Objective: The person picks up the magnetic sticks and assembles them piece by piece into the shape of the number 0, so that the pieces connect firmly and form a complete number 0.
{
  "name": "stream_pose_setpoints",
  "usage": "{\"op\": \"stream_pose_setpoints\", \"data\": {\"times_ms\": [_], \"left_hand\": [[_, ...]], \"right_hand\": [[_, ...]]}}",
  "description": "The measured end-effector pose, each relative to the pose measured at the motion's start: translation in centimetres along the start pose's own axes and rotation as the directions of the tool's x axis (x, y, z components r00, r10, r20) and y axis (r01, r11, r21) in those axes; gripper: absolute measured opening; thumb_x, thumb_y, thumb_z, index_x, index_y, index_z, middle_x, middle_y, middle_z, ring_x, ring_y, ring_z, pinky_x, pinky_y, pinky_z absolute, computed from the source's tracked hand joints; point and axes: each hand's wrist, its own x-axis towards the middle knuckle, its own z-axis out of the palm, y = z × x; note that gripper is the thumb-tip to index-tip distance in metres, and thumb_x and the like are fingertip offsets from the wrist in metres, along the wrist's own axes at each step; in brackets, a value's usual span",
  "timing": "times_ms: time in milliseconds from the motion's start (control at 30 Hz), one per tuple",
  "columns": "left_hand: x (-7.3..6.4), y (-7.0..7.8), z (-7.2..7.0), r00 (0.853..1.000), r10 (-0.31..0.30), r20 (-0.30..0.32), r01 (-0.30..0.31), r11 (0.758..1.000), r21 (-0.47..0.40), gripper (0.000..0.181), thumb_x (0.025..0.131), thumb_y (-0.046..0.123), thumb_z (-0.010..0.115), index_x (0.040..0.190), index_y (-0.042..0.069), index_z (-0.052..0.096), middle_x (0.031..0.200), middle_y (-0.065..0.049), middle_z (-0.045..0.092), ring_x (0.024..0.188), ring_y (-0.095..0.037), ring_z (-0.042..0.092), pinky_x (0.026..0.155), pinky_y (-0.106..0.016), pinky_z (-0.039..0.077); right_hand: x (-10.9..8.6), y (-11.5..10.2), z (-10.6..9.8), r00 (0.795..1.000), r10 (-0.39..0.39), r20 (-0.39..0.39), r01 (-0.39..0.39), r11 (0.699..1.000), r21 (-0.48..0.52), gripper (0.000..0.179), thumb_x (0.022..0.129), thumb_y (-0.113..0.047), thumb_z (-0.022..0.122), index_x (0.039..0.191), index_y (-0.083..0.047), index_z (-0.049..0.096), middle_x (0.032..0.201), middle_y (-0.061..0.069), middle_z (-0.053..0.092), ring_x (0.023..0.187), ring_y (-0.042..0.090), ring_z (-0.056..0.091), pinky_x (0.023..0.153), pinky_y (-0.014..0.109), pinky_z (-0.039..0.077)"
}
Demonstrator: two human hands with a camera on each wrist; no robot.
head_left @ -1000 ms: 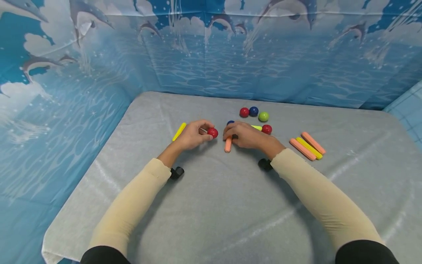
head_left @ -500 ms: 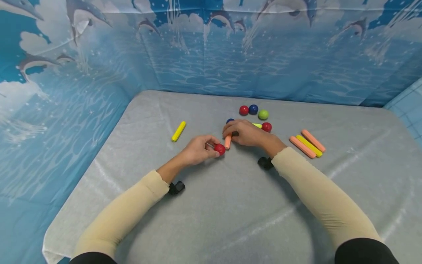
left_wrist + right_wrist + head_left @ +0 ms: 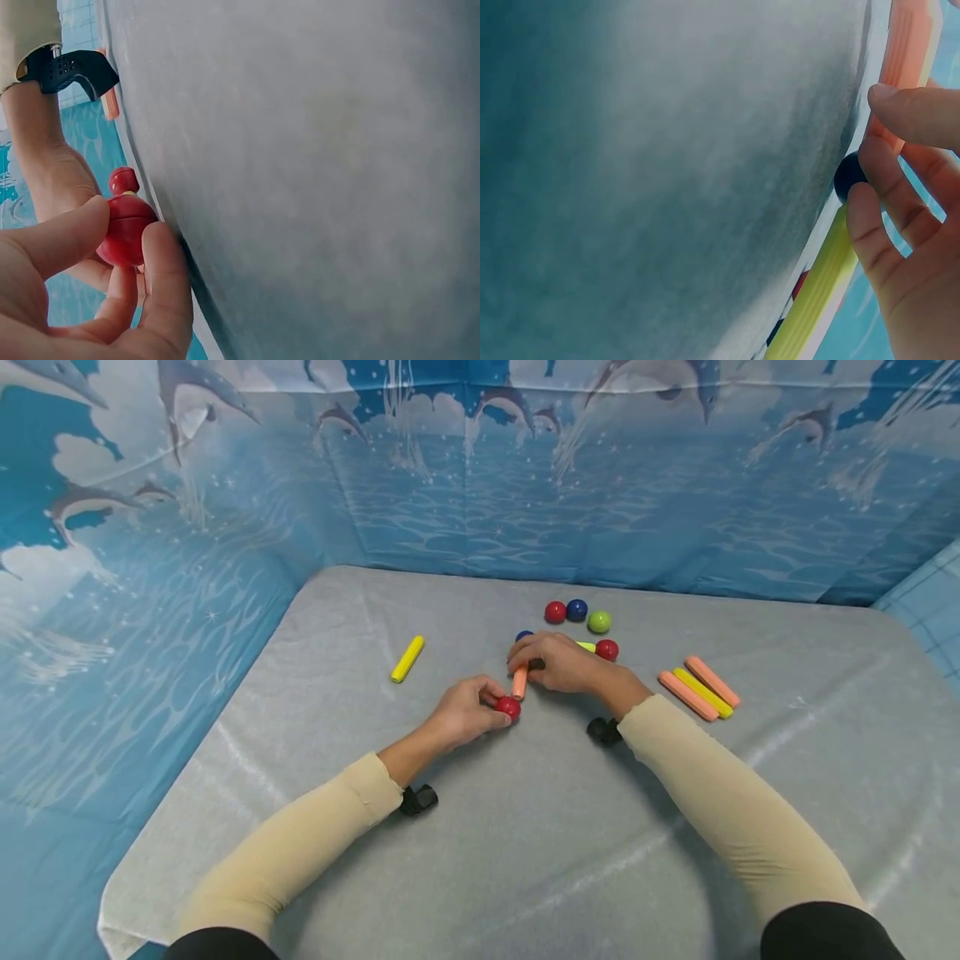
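Observation:
My left hand [image 3: 468, 710] pinches a shiny red ball [image 3: 508, 707] between thumb and fingers, right at the near end of an orange stick [image 3: 520, 683]. Whether ball and stick touch is hard to tell. In the left wrist view the held red ball [image 3: 129, 236] shows a seam round it. My right hand [image 3: 558, 662] pinches the orange stick, its thumb on the ridged side in the right wrist view. A dark blue ball [image 3: 847, 178] sits at the stick's far end, beside the right fingers. From it a yellow-green stick [image 3: 814, 289] leads to a second red ball [image 3: 607, 649].
Behind the right hand lie a red ball [image 3: 555, 612], a blue ball [image 3: 577, 610] and a green ball [image 3: 599, 622]. A yellow stick [image 3: 407, 659] lies at left. Two orange sticks with a yellow stick [image 3: 702, 692] between them lie at right on the grey cloth [image 3: 480, 860].
My left hand has brought the red ball nearer to me and rightward, to the orange stick's near end, uncovering the yellow stick at left. My right hand stays nearly still.

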Motion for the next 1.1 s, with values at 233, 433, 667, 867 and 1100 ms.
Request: {"op": "stream_pose_setpoints", "data": {"times_ms": [233,433,667,867,1100], "left_hand": [[0.2,0.1,0.2,1.000,-0.018,-0.018,0.018,1.000,-0.011,0.028,0.086,0.012,0.076,0.110,0.009,0.062,0.108,-0.008,0.064,0.089,-0.020,0.059,0.068,-0.024,0.049],[0.1,0.4,0.5,0.999,-0.038,0.001,0.038,0.999,-0.019,0.028,0.086,0.011,0.076,0.110,0.009,0.061,0.107,-0.009,0.064,0.080,-0.019,0.059,0.061,-0.025,0.051],[0.4,0.7,0.9,0.999,-0.046,-0.018,0.046,0.999,-0.008,0.028,0.087,0.011,0.075,0.110,0.009,0.062,0.107,-0.008,0.064,0.074,-0.017,0.058,0.057,-0.024,0.049],[0.6,0.7,1.1,0.998,-0.059,-0.025,0.059,0.998,-0.010,0.027,0.087,0.010,0.075,0.111,0.009,0.061,0.105,-0.007,0.064,0.069,-0.015,0.056,0.055,-0.023,0.048],[0.7,0.7,1.1,0.997,-0.063,-0.033,0.063,0.998,-0.011,0.028,0.087,0.010,0.075,0.112,0.008,0.061,0.105,-0.009,0.064,0.069,-0.016,0.056,0.055,-0.022,0.048]], "right_hand": [[0.0,0.0,0.0,1.000,0.026,0.012,-0.026,1.000,0.002,0.030,0.089,0.002,0.065,0.115,-0.010,0.074,0.126,0.009,0.066,0.119,0.027,0.059,0.104,0.047,0.050],[-0.1,0.2,0.0,1.000,0.026,-0.003,-0.026,1.000,0.005,0.030,0.088,0.004,0.065,0.114,-0.010,0.074,0.126,0.009,0.066,0.120,0.027,0.059,0.104,0.048,0.049],[-0.1,0.1,0.1,1.000,0.018,-0.009,-0.018,1.000,-0.002,0.029,0.088,0.003,0.066,0.112,-0.010,0.075,0.124,0.009,0.067,0.119,0.026,0.060,0.104,0.047,0.050],[0.0,0.1,0.2,1.000,0.031,-0.002,-0.031,1.000,-0.002,0.030,0.088,0.002,0.065,0.113,-0.011,0.075,0.125,0.008,0.067,0.120,0.025,0.060,0.105,0.046,0.049],[0.2,0.4,0.2,1.000,0.025,0.000,-0.025,1.000,-0.007,0.031,0.088,0.003,0.064,0.113,-0.010,0.075,0.125,0.008,0.067,0.120,0.026,0.060,0.106,0.047,0.048]]}}
